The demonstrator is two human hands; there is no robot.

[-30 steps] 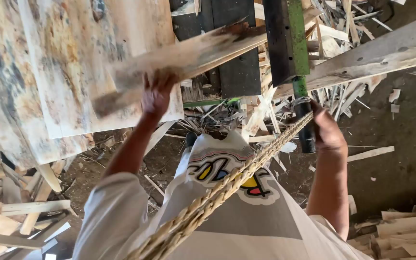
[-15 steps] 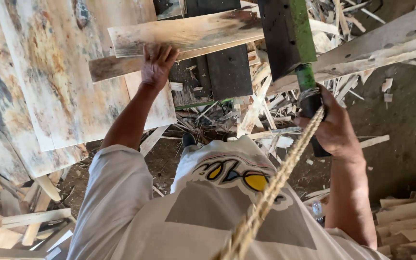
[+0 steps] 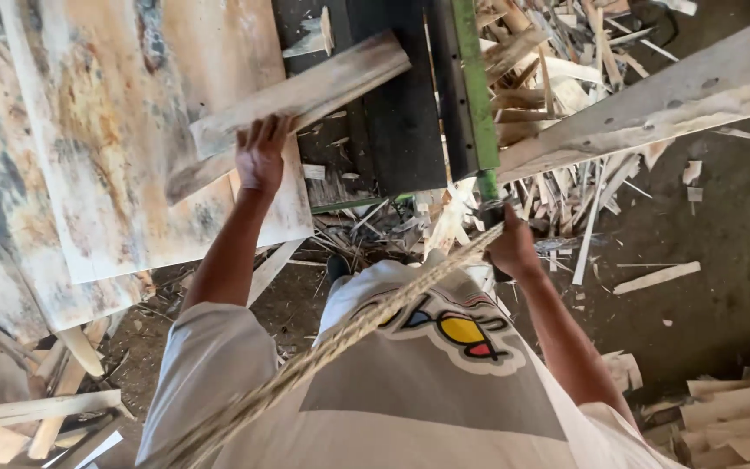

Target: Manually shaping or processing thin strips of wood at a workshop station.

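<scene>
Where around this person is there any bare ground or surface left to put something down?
Bare dirt floor lies right of the right hand, bordered by a long plank above and stacked boards below. The big stained sheet left of the left hand is bare. The scrap pile is crowded.

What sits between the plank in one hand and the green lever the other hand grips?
In the head view, a dark machine body lies between the plank in the left hand and the green lever gripped by the right hand.
</scene>
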